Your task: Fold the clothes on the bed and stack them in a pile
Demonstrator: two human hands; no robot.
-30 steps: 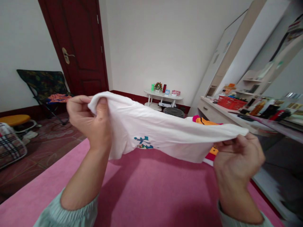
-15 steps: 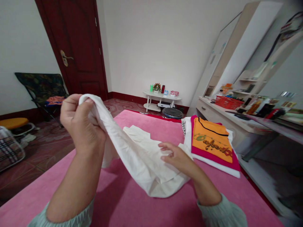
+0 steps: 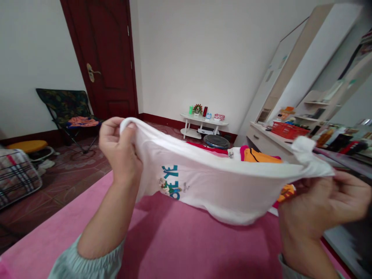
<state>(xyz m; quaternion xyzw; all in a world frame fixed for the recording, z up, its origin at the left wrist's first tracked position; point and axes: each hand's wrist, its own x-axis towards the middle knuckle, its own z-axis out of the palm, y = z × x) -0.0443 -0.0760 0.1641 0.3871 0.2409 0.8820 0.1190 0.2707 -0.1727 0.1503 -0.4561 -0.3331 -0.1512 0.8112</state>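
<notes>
A white T-shirt [image 3: 226, 182] with blue-green lettering is stretched sideways above the pink-covered surface [image 3: 186, 248]. My left hand [image 3: 122, 147] pinches one upper corner of it between thumb and fingers. At the other end, my right hand [image 3: 328, 205] grips the bunched cloth and is slightly blurred. The shirt's upper edge runs nearly straight between both hands, and its lower part sags. Behind it, a stack of folded clothes with an orange shirt [image 3: 258, 156] on top is mostly hidden by the white cloth.
On the right stands a dresser [image 3: 261, 137] with a red basket [image 3: 290, 130] and several bottles. A low white table [image 3: 188, 133] is by the far wall. To the left are a camouflage folding chair [image 3: 62, 104], a yellow stool [image 3: 27, 146] and a dark red door [image 3: 101, 46].
My right hand, earlier open over the shirt, now grips its end and has moved right. The shirt has been lifted and stretched, showing its print. The view has shifted slightly left.
</notes>
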